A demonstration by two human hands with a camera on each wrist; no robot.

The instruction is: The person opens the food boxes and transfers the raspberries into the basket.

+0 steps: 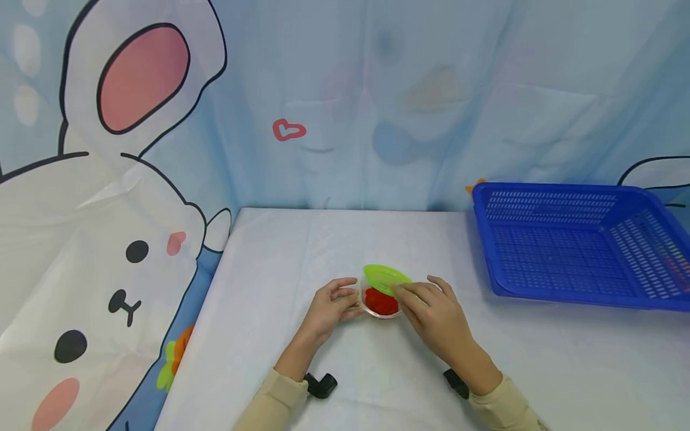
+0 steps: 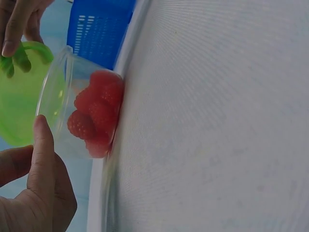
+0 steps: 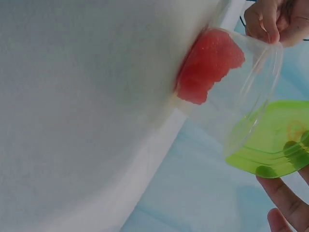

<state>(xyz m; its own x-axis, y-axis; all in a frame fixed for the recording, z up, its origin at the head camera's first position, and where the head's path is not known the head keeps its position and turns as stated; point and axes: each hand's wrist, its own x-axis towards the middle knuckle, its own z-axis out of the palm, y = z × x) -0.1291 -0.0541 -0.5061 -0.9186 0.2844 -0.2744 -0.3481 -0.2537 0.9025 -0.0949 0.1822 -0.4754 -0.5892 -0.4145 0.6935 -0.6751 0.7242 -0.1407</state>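
A clear plastic tub (image 1: 383, 316) stands upright on the white table, with several red raspberries (image 2: 99, 113) heaped at its bottom. My left hand (image 1: 329, 308) is at the tub's left side, pinching its rim between thumb and fingers, as the right wrist view shows. Tilted above the tub's far side is a translucent green lid (image 1: 384, 278), off the rim for the most part. The fingers of my right hand (image 1: 435, 317) pinch the lid's right edge; in the left wrist view several fingertips show through it. Part of the opening is hidden beneath the lid.
A blue perforated plastic basket (image 1: 493, 263) sits at the table's back right. White cloth covers the table (image 1: 280, 257). A pale blue curtain (image 1: 334, 78) with a printed rabbit hangs behind and to the left. A black strap piece (image 1: 321, 386) shows at my left wrist.
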